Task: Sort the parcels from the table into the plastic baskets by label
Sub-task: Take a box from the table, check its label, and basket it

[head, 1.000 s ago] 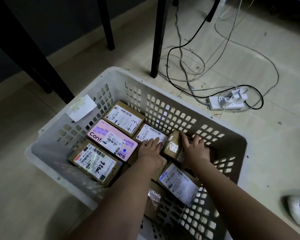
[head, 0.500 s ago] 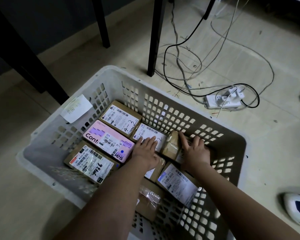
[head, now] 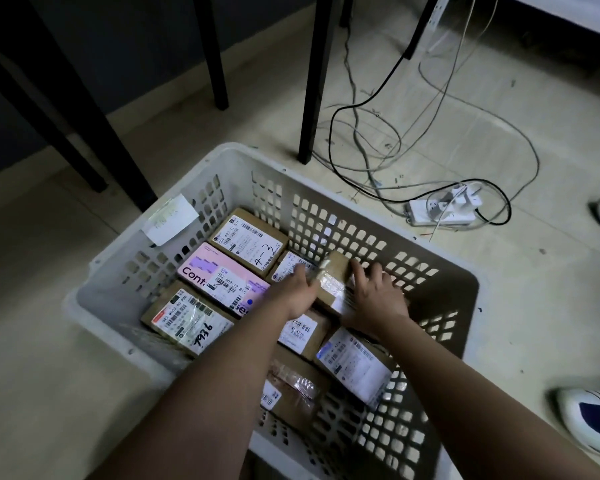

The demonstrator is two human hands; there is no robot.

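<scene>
A white plastic basket stands on the floor with several labelled parcels inside. Along its left side lie a brown box marked "4-3", a pink box and a brown box marked "1936". A small brown taped parcel sits near the far wall between my hands. My left hand presses against its left side with straight fingers, slightly blurred. On the parcel's right side rests my right hand, fingers spread. More labelled parcels lie under my forearms.
A paper note is stuck on the basket's left rim. Black table legs stand just behind the basket. Loose cables and a white power strip lie on the floor to the right, with two shoes at the right edge.
My left hand has slid right, up against the small brown parcel. The parcel has tipped over from standing on edge and now shows a broader taped face. My right hand has hardly moved.
</scene>
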